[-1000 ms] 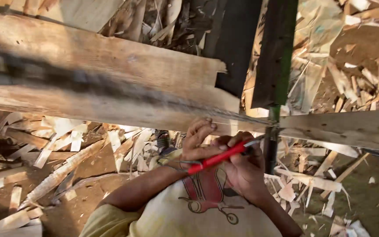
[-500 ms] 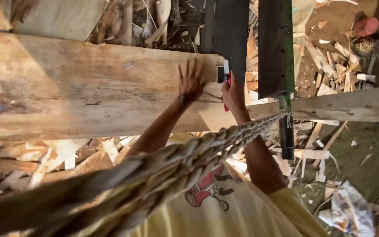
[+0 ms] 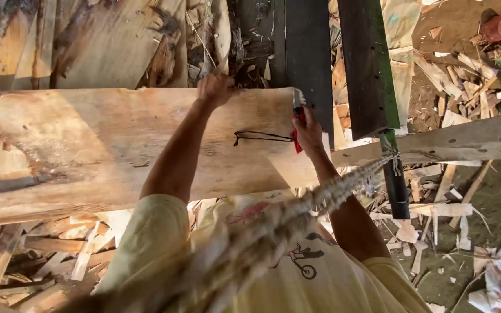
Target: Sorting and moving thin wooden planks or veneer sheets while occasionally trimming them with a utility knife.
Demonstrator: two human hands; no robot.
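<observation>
Gripping a red tool (image 3: 298, 119), the right hand (image 3: 307, 132) rests on the plank (image 3: 88, 145).

Dirt ground (image 3: 494, 191) w/ scattered wood offcuts (image 3: 453, 208) (red pot (image 3: 500, 26) top right).

A thick, frayed pale rope (image 3: 297, 214) runs diagonally across the view. Splintered pale wood offcuts (image 3: 459, 75) litter the dirt ground, near a small reddish-pink plastic cup (image 3: 500, 26).
</observation>
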